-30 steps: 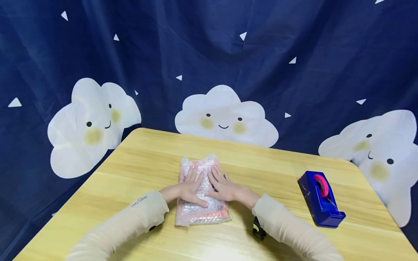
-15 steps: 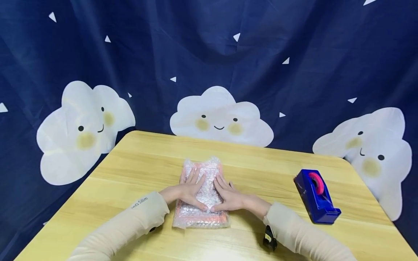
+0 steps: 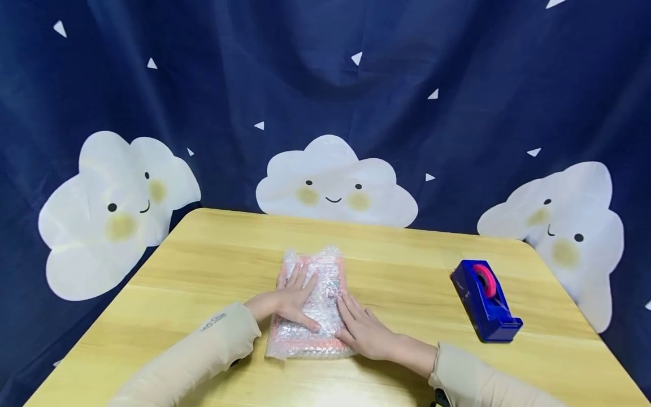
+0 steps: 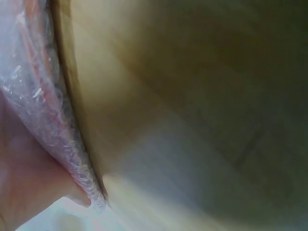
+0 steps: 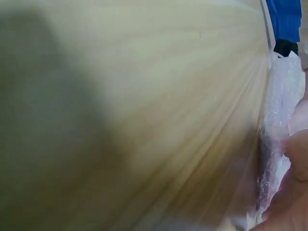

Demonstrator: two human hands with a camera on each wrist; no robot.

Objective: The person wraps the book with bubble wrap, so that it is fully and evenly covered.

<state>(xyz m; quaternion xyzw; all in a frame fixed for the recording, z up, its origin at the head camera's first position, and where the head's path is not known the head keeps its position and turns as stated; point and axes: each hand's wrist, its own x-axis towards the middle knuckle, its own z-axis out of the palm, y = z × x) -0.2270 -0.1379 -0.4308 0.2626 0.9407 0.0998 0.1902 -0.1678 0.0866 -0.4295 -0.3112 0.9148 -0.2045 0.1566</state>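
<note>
A flat rectangular parcel in clear bubble wrap [image 3: 325, 282] lies on the wooden table, a pinkish-orange border showing through the wrap. My left hand [image 3: 295, 299] rests on its left half with the fingers spread and straight. At the parcel's lower right edge, my right hand [image 3: 368, 333] touches the wrap with its fingers straight and close together. The left wrist view shows the wrap's edge [image 4: 57, 120] beside my hand, and in the right wrist view the wrap [image 5: 279, 106] runs along my fingers.
A blue tape dispenser [image 3: 483, 305] with a pink-cored roll stands on the right side of the wooden table [image 3: 407, 271]. Behind the table hangs a dark blue curtain [image 3: 224, 68] printed with smiling clouds.
My right hand has slid from the top of the parcel down and right to its edge. The left hand has stayed on the wrap. The head view has turned slightly right.
</note>
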